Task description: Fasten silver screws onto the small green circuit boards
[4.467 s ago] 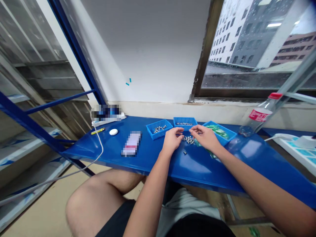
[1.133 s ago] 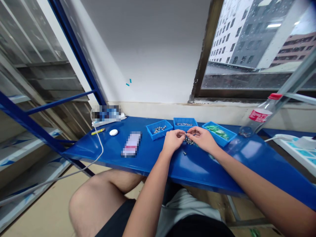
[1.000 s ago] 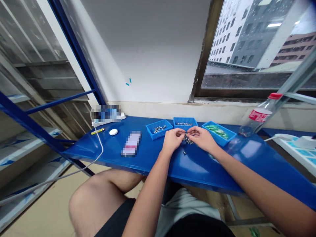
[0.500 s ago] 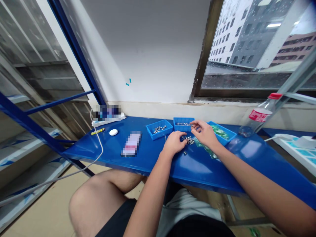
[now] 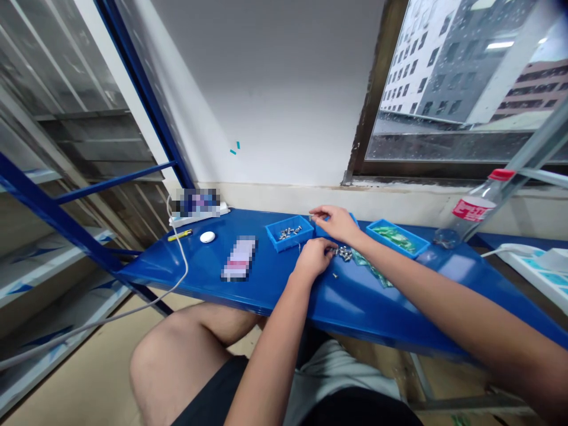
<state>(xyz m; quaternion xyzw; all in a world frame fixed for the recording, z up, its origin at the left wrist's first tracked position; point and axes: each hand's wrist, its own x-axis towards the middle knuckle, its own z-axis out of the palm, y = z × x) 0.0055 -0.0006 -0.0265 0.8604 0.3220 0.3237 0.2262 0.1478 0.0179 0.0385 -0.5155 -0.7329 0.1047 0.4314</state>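
Observation:
My right hand (image 5: 338, 225) reaches over the middle blue tray (image 5: 354, 219), covering most of it. Its thumb and forefinger are pinched near the tray's left end, and a tiny thing at the tips is too small to name. On the table, my left hand (image 5: 314, 258) rests with fingers curled at the left edge of a pile of small metal screws (image 5: 344, 253). What lies between those fingers is unclear. One loose screw (image 5: 335, 276) lies just in front of the pile. Left of my right hand, a blue tray (image 5: 277, 244) contains several metal pieces.
A right-hand blue tray (image 5: 419, 254) holds green plastic bags, and another green bag (image 5: 377, 273) lies under my right forearm. A bottle with a red cap (image 5: 473, 208) stands at the right. Leftward are a phone (image 5: 240, 258), a white round case (image 5: 207, 237) and a yellow cutter (image 5: 180, 235).
My right hand has moved left across the middle tray, from its right end to its left end. My left hand stays by the screw pile. The view has shifted slightly.

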